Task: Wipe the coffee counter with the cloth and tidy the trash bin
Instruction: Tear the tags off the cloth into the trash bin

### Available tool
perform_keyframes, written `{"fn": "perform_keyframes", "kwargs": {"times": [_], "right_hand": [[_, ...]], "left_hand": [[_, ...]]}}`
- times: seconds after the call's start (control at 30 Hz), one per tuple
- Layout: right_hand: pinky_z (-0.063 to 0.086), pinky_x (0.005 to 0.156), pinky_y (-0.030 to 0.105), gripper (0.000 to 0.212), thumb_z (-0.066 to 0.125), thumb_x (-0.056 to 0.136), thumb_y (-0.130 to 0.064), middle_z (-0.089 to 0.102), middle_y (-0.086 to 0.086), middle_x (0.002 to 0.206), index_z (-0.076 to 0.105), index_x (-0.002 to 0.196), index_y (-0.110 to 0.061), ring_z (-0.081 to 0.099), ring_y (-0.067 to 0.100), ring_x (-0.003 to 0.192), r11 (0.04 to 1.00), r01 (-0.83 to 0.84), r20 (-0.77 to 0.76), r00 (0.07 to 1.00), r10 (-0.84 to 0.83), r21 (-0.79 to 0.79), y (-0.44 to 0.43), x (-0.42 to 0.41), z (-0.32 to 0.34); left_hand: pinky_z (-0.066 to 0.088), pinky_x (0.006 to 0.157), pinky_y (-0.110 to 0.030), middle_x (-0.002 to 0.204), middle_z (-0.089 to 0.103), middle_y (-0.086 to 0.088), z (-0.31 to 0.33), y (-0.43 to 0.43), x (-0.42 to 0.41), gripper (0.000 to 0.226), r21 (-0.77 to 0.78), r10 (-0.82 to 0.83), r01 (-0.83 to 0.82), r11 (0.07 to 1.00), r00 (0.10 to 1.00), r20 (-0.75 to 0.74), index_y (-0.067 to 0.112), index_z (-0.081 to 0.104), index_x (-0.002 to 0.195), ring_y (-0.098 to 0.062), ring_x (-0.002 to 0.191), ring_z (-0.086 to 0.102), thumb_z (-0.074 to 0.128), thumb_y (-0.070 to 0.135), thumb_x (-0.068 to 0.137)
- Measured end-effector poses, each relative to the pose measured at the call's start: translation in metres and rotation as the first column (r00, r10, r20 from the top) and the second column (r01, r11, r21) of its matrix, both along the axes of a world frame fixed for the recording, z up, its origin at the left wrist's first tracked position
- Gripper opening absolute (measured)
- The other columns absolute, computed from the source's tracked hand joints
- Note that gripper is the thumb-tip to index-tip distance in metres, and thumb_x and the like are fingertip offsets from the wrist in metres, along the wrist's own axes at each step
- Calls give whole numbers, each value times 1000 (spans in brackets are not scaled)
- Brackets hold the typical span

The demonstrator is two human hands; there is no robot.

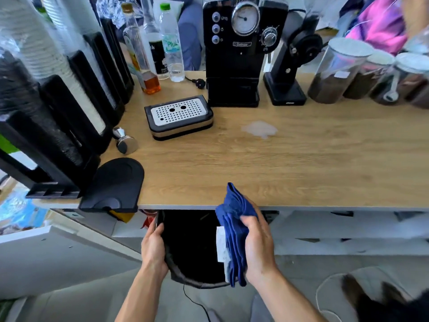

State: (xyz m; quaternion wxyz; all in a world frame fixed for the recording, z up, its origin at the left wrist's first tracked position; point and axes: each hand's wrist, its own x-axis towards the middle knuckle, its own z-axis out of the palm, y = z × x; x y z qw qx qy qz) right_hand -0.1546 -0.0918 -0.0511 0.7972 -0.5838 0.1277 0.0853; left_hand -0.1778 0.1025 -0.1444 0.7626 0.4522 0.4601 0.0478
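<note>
So the blue cloth (pixel 234 228) was bunched up in the right hand (pixel 257 247), that grip curled round its middle. It was held just off the near edge of the tabletop (pixel 301 177), right above the trash bin (pixel 185 281). My guess: it was parked there so any crumbs would fall into the bin, not onto the floor.

Its long axis ran near-to-far. One folded end poked up toward the tabletop and the other hung down over the bin's near rim, with a white tag (pixel 220 245) showing on its left side.

The left hand (pixel 153 247) had its grip pinching the bin's left rim, probably to steady it or hold the liner open.

Further out, a pale wet patch (pixel 260 130) sat on the wood in front of the espresso machine (pixel 234 54), with the drip tray (pixel 178 117) off to its left. That patch looked like it hadn't been wiped yet.
</note>
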Motion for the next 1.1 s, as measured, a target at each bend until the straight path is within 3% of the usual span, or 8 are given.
{"fn": "perform_keyframes", "kwargs": {"times": [0.13,0.23,0.43,0.53,0.7,0.9,0.97,1.1], "right_hand": [[42,57,31,21,46,78,-13,59,5,68,64,70,-22,54,21,59,985,172,-312,937,-159,15,-13,-21,-17],[39,53,30,11,46,78,-15,51,7,64,54,70,-15,48,22,55,948,319,-443,849,-290,-9,-23,-25,-30],[47,56,30,30,40,81,-14,61,3,78,57,103,-27,60,20,64,850,526,-399,775,-491,-24,-40,-8,-36],[47,60,31,30,40,85,-14,60,4,86,49,107,-30,60,20,71,827,557,-333,768,-548,-77,-43,10,-35],[44,61,32,25,35,87,-11,55,4,85,46,105,-25,55,20,71,848,480,-169,838,-520,-226,-35,28,-44],[41,56,31,25,33,89,-11,53,-1,74,47,84,-31,51,15,62,860,345,-137,897,-420,-377,-22,27,-52],[42,57,29,24,34,89,-11,56,-2,76,49,88,-30,53,12,62,868,286,-123,924,-362,-406,-16,25,-56],[47,76,30,26,36,89,-12,61,-5,91,53,104,-25,59,14,83,898,85,-141,977,-160,-431,-7,19,-64]], "left_hand": [[46,103,-50,125,66,-2,-3,3,-2,42,-6,-23,23,1000,1000,-21,36,53,134,-28,111,63,46,18,96],[45,104,-51,125,66,-3,-3,3,1,42,-6,-27,27,1000,1000,-14,35,54,134,-29,111,64,46,17,96],[45,102,-52,123,67,-2,0,0,4,41,-11,-35,35,999,999,4,38,55,131,-28,110,63,44,16,98],[44,103,-52,125,66,-2,-1,1,6,41,-16,-52,52,998,999,14,38,56,130,-28,112,62,43,16,98],[44,103,-53,125,66,-2,-2,2,6,41,-36,-48,48,998,999,2,38,57,129,-27,112,62,43,16,98],[48,98,-50,118,69,-2,0,3,10,40,-33,-40,39,999,999,-8,37,58,128,-26,106,65,44,16,97],[48,98,-50,116,70,-2,1,4,10,40,-25,-46,46,999,999,2,37,58,127,-27,105,65,45,15,97],[47,100,-51,120,69,-3,0,5,10,39,-10,-52,51,999,998,-21,35,58,129,-29,107,65,47,18,96]]}}
